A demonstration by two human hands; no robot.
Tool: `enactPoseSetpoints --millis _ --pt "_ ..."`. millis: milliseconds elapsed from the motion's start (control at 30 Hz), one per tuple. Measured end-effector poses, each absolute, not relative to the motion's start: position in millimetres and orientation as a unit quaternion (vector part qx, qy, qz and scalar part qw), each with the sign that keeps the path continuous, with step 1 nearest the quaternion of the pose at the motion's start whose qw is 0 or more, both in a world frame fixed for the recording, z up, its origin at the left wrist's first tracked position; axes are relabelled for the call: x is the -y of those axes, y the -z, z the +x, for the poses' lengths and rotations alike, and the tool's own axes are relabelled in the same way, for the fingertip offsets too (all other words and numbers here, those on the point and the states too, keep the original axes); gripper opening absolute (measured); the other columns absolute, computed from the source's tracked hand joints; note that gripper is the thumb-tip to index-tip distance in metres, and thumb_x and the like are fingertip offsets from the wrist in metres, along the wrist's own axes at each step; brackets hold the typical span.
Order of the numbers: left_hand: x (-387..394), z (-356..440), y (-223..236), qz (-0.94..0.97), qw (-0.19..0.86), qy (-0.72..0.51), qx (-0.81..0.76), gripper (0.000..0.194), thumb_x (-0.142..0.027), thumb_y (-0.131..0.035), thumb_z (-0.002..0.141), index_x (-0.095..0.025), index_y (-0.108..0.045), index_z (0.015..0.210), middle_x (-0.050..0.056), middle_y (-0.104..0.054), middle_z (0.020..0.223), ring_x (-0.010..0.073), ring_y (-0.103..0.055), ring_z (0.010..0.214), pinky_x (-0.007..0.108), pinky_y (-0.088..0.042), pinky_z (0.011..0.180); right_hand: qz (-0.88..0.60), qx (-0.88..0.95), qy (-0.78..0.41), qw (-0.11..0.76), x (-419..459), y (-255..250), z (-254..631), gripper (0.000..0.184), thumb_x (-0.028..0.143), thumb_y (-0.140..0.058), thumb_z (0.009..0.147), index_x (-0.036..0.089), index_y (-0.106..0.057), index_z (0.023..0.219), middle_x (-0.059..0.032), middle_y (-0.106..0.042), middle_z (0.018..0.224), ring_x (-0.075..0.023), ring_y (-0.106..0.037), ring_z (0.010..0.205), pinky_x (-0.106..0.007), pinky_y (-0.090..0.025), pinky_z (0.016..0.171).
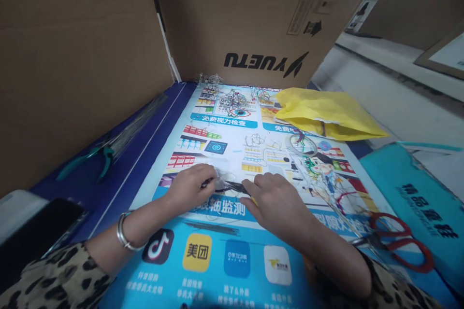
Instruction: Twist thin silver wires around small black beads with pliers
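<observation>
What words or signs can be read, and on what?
"YUETU", upside down: cardboard
Arrow: cardboard
"免费视力检查": poster
"免费", then covered: poster
"轴监测", first character covered: poster
"美团": yellow icon
Musical note: black icon
"精品童", last character unclear: teal packaging
Other print: too small or blurred

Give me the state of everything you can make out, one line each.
Left hand: curled, pinching fine wire.
Right hand: closed around a dark-tipped tool.
Dark-tipped tool: held, jaw opening unclear.
Teal-handled pliers: lying down, handles spread.
Red-handled scissors: lying down, blade opening unclear.
Yellow bag: lying down, creased.
Wire clump: tangled.
Cardboard panel: upright, lettering upside down.
</observation>
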State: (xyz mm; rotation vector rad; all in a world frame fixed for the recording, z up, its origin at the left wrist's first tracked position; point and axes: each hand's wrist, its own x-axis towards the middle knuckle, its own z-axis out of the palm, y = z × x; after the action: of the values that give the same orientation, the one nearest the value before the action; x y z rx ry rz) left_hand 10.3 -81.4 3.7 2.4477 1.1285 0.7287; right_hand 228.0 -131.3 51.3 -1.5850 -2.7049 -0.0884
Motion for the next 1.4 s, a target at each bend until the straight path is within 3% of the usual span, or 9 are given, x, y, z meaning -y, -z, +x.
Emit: enactPoseSetpoints --millis 300,633,933,1100,1400 --pt "81.5 8.9 -7.9 0.870 0.204 -0.254 -0.371 0.015 -0.013 -0.043 0.082 -0.018 -0.057 0.079 0.003 -0.060 0.079 0.0133 -0.055 0.075 0.026 -0.046 0.067 -0.460 0.887 0.038 0.012 123.5 -33.4 216.7 0.018 0.033 -0.052 0.087 0.018 -0.060 0.090 -0.0062 -0.059 0.079 -0.0212 -0.053 0.077 -0.033 -0.029 0.065" --pt "82.7 8.1 -14.6 0.897 0.130 -0.238 -0.350 0.016 -0.012 -0.042 0.080 -0.017 -0.056 0.076 0.004 -0.063 0.080 0.0152 -0.059 0.078 0.026 -0.049 0.069 -0.473 0.880 0.032 0.003 123.5 -33.3 215.8 0.017 0.031 -0.049 0.088 0.018 -0.059 0.087 -0.0057 -0.060 0.077 -0.0208 -0.053 0.072 -0.032 -0.027 0.061" --pt "78.8 5.3 -12.1 0.851 0.224 -0.262 -0.397 0.015 -0.013 -0.042 0.079 -0.017 -0.056 0.080 0.002 -0.064 0.079 0.0130 -0.058 0.071 0.026 -0.046 0.063 -0.474 0.878 0.050 0.032 124.9 -28.4 216.0 0.015 0.029 -0.047 0.088 0.018 -0.058 0.085 -0.0051 -0.059 0.075 -0.0193 -0.051 0.071 -0.032 -0.025 0.061" --pt "77.5 5.0 -12.5 0.819 0.267 -0.280 -0.425 0.013 -0.013 -0.043 0.077 -0.017 -0.054 0.072 0.003 -0.066 0.082 0.0119 -0.057 0.068 0.026 -0.045 0.064 -0.470 0.879 0.061 0.046 124.4 -24.7 217.0 0.018 0.030 -0.045 0.089 0.018 -0.059 0.087 -0.0049 -0.059 0.074 -0.0197 -0.051 0.071 -0.033 -0.026 0.062" --pt "77.8 5.3 -11.6 0.819 0.259 -0.274 -0.433 0.014 -0.015 -0.044 0.076 -0.017 -0.057 0.073 0.002 -0.064 0.074 0.0125 -0.056 0.066 0.026 -0.044 0.061 -0.472 0.879 0.044 0.055 121.0 -23.8 221.1 0.023 0.034 -0.048 0.089 0.017 -0.060 0.098 -0.0059 -0.061 0.080 -0.0213 -0.054 0.077 -0.033 -0.030 0.066"
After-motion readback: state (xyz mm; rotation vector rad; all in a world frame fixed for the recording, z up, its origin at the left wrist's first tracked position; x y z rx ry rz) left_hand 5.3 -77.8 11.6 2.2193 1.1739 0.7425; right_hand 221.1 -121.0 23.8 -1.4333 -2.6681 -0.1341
